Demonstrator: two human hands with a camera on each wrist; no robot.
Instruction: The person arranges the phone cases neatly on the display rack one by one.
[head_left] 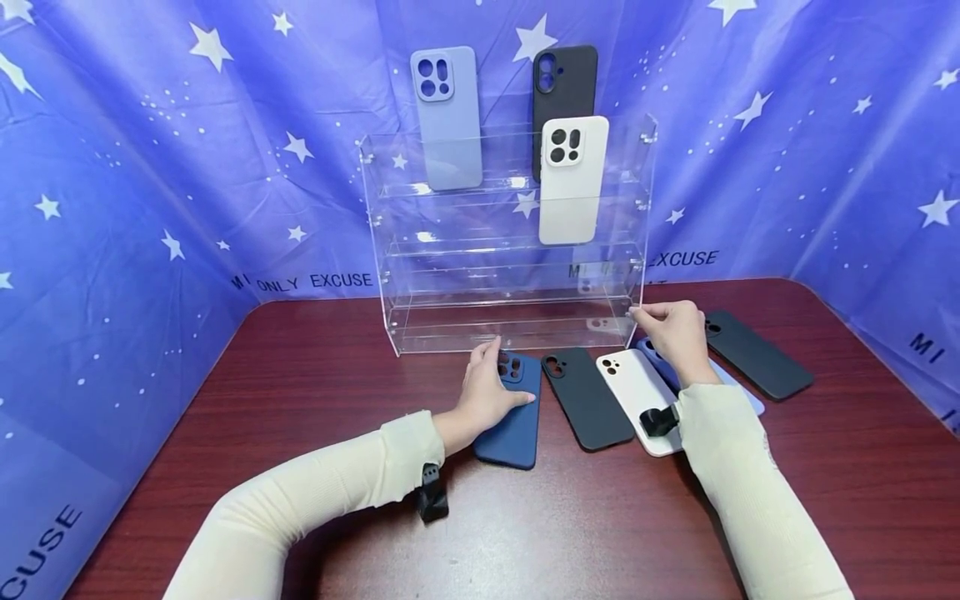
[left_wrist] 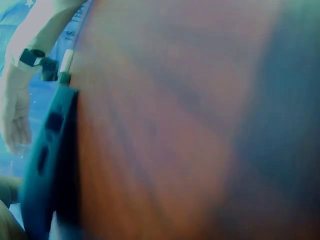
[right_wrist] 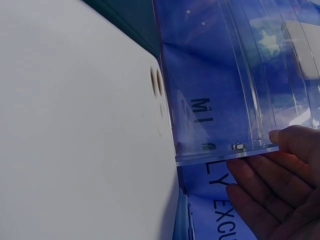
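Note:
My left hand [head_left: 486, 393] grips a dark blue phone case [head_left: 512, 446] in front of the clear display rack [head_left: 450, 337], thumb at its right side and fingers near the camera cutouts. The left wrist view shows this case [left_wrist: 47, 150] edge-on, with the other wrist and hand beyond it. With thumb and fingers my right hand [head_left: 677, 333] pinches the lower right side panel of the rack. In the right wrist view the thumb [right_wrist: 292, 137] lies on the panel's edge and the other fingers are beneath it.
On the rack stand a light blue case [head_left: 453, 137], a black case [head_left: 570, 92] and a white case [head_left: 570, 187]. Along the table lie a black case [head_left: 588, 408], a white case [head_left: 633, 387], a blue case [head_left: 750, 400] and another black case [head_left: 768, 358]. A starry curtain [head_left: 150, 208] hangs behind.

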